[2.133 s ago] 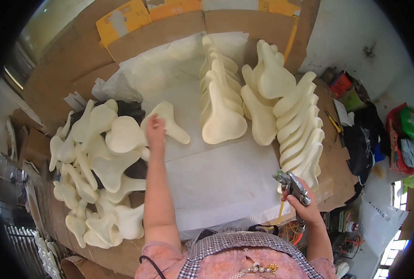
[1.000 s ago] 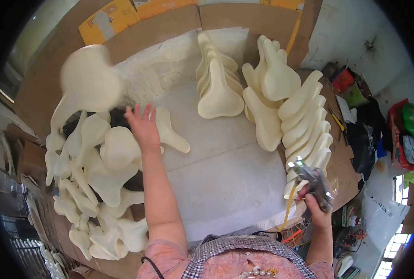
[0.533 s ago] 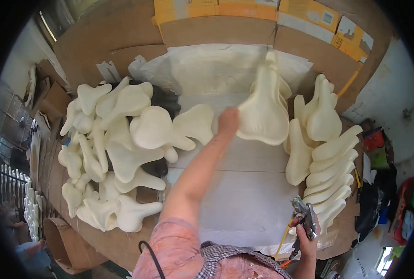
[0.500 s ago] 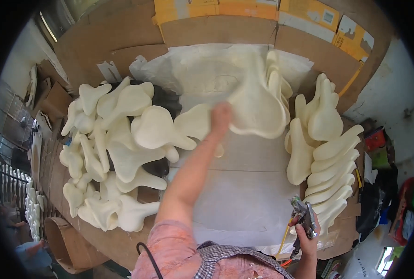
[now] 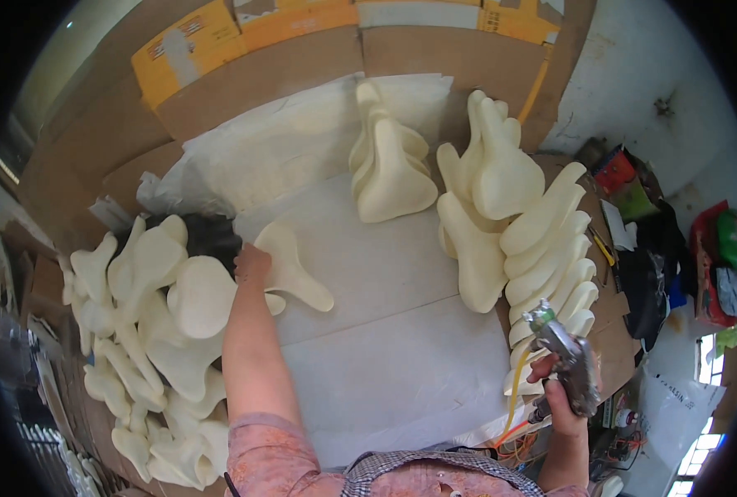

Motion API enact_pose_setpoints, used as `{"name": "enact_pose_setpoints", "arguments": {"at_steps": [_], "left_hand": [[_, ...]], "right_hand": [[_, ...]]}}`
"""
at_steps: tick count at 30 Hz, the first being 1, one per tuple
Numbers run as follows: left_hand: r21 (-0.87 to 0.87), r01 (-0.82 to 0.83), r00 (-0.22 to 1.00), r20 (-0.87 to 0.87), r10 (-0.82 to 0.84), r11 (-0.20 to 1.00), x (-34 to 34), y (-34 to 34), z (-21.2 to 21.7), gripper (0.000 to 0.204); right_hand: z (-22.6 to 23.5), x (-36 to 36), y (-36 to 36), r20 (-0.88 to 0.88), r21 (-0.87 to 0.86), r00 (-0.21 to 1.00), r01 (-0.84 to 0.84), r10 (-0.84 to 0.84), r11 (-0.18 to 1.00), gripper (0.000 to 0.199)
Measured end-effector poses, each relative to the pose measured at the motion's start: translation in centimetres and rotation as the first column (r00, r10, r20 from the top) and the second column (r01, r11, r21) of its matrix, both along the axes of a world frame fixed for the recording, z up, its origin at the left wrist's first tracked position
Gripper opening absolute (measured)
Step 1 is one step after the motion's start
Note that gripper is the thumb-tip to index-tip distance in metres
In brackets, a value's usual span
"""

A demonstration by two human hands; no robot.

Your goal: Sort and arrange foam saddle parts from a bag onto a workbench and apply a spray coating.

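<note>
My left hand (image 5: 253,263) is closed on the wide end of a cream, saddle-shaped piece (image 5: 284,255), whose narrow end points right and toward me. The fingers are partly hidden. In my right hand (image 5: 565,406), at the lower right, is a metal spray gun (image 5: 569,364) with its nozzle tilted up and to the left. Beside my left hand lies a loose pile of similar cream pieces (image 5: 182,348). A nested stack of them (image 5: 393,178) stands toward the back middle.
More saddle-shaped pieces (image 5: 509,178) stand at the right, with an overlapping row (image 5: 546,257) nearer me. White sheeting (image 5: 385,356) covers the worktop. Cardboard panels (image 5: 277,79) rise behind it. A yellow hose (image 5: 513,389) hangs by the spray gun, and bags (image 5: 716,257) lie at the far right.
My left hand has moved left from the back-middle stack to the loose piece by the pile. The spray gun has risen slightly in my right hand. The view has turned to the right.
</note>
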State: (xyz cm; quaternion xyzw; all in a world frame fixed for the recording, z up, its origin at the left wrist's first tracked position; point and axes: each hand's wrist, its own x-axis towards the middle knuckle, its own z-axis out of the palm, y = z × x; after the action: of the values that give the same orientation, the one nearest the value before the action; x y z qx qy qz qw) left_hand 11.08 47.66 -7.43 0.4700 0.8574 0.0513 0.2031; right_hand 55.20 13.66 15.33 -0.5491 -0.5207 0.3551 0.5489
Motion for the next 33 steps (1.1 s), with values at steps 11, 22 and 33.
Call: {"name": "enact_pose_setpoints", "arguments": {"at_steps": [11, 22, 33], "left_hand": [[0.221, 0.322, 0.928, 0.122, -0.353, 0.921, -6.8, 0.9, 3.8, 0.057], [0.513, 0.342, 0.202, 0.778, -0.595, 0.787, 18.6, 4.8, 6.1, 0.054], [0.69, -0.043, 0.579, 0.607, -0.545, 0.722, 9.1, -3.9, 14.5, 0.04]], "right_hand": [[-4.5, 0.6, 2.9, -0.093, -0.093, 0.996, -0.009, 0.001, 0.996, 0.056], [-8.4, 0.6, 3.1, -0.097, -0.269, 0.991, -0.115, 0.091, 0.956, 0.057], [-6.8, 1.8, 0.9, 0.028, -0.195, 0.991, -0.126, 0.134, 0.973, 0.057]]}}
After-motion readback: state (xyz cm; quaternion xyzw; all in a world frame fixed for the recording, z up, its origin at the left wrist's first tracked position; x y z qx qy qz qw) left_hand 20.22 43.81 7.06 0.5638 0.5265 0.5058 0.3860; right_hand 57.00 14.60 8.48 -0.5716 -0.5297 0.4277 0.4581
